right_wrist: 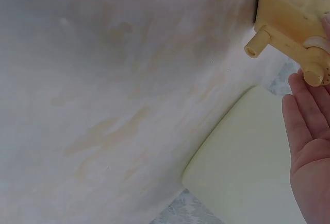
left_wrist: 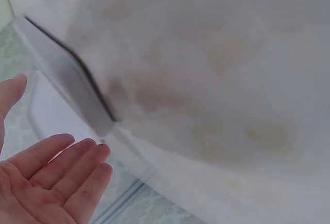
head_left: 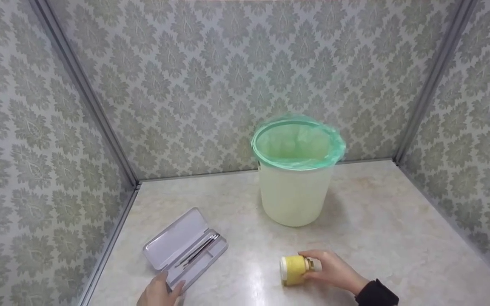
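Observation:
An open pencil case (head_left: 177,240), pale and hinged, lies on the table at front left with several pencils (head_left: 198,250) inside. My left hand (head_left: 158,291) is at its near end, thumb and fingers on either side of the corner. The left wrist view shows those fingers (left_wrist: 85,175) relaxed and nearly straight beside the case (left_wrist: 67,69). Right of centre, my right hand (head_left: 332,270) grips a yellow pencil sharpener (head_left: 294,270) between thumb and fingers. Its boxy body (right_wrist: 291,15) and small round pegs show in the right wrist view, where the hand (right_wrist: 314,147) is partly cut off.
A pale bin (head_left: 294,199) with a green bag (head_left: 296,163) over its rim stands toward the back, beyond the sharpener. Patterned walls (head_left: 211,85) close off the marbled table (head_left: 236,204) at the back and both sides.

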{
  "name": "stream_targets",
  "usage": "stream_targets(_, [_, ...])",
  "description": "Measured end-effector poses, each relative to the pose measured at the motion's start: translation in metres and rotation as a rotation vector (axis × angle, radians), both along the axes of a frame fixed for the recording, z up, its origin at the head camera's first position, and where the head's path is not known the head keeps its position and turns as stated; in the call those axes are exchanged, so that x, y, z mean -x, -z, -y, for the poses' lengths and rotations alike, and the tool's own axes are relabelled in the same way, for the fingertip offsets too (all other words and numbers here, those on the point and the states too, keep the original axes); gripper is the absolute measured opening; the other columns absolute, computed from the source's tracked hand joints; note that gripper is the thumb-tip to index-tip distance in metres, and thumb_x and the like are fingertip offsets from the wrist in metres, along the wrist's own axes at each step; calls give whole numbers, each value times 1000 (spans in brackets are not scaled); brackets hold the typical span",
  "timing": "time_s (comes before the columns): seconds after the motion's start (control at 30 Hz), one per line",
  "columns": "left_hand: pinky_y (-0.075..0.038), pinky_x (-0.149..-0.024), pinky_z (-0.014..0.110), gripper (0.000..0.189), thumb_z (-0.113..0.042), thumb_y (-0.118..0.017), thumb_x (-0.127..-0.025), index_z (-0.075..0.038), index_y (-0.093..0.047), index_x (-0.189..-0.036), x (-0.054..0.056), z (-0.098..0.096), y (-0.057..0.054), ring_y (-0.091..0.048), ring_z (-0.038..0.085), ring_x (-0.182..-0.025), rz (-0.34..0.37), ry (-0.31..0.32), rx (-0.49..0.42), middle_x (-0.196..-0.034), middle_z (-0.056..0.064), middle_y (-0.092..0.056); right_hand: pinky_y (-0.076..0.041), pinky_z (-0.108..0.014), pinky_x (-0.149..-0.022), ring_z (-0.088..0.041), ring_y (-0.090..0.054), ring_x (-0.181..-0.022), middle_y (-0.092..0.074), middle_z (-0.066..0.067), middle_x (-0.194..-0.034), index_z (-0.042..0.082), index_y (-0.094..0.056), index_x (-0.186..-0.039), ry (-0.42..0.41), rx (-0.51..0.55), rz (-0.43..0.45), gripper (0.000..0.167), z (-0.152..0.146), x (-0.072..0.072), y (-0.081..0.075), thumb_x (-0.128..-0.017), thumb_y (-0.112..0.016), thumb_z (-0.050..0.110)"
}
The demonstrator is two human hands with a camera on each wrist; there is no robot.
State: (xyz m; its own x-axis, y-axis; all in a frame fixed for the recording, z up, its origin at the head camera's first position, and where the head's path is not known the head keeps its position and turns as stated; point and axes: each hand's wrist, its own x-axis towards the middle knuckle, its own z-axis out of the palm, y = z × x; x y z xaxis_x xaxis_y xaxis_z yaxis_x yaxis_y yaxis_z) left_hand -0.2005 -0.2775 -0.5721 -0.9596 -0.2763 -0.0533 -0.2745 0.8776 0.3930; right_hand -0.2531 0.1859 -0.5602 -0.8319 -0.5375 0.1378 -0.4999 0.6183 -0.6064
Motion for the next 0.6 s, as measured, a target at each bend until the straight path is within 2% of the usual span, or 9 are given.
stream_targets(0.13, [-58,-82,54,66,-38,-84,-81,3,-62,-128,-5,-23,-9,-71,47,-103,-177,70,-9,-127,30,-67,-55,-50,-100,-37,-68,-119,-72,-15,-129,0,-66,-131,4,11,25,59,-1,0,0,-84,-83,32])
stream_targets(0.27, [-59,-84,53,63,-37,-89,-76,-2,-67,-124,-7,-57,-14,-72,43,-105,-318,183,-36,-124,24,-72,-54,-51,-100,-36,-68,-119,-72,-15,-129,0,-66,-131,8,10,36,59,-1,-1,0,-85,-83,33])
stream_targets(0.33, [-58,-90,52,64,-39,-89,-75,-2,-68,-124,-7,-76,-15,-71,41,-110,-345,264,-62,-124,21,-72,-54,-51,-100,-37,-68,-119,-72,-16,-130,1,-66,-131,10,10,41,59,0,-1,0,-85,-83,33])
stream_targets(0.43, [-56,-97,51,66,-41,-88,-76,-3,-68,-126,-6,-102,-17,-70,38,-115,-336,374,-107,-127,19,-72,-54,-51,-100,-37,-68,-119,-72,-16,-130,1,-66,-131,13,26,61,58,0,0,1,-85,-83,31])
stream_targets(0.6, [-56,-97,49,66,-44,-86,-78,-4,-68,-127,-3,-135,-14,-70,35,-116,-349,480,-151,-127,16,-73,-55,-49,-99,-36,-69,-118,-72,-16,-129,1,-66,-130,7,75,86,54,1,-1,4,-86,-82,28])
